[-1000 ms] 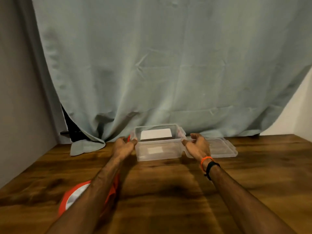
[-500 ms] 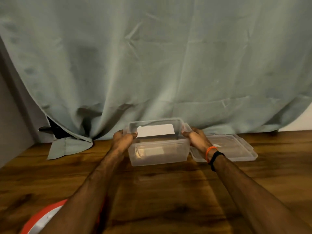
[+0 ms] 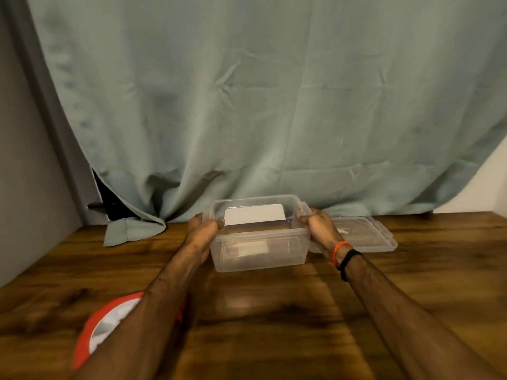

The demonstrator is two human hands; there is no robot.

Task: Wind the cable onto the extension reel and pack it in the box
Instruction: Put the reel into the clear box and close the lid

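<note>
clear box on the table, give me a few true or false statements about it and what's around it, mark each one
1. Both hands grip the clear box, the left hand at one end and the right hand at the other. True.
2. The lid is snapped onto the box. False: it lies on the table to the right of the box.
3. The orange reel is packed inside the box. False: it lies on the table near the left forearm.
4. A curtain hangs behind the box. True.
5. The right wrist is bare. False: it wears an orange band and a black band.
</note>
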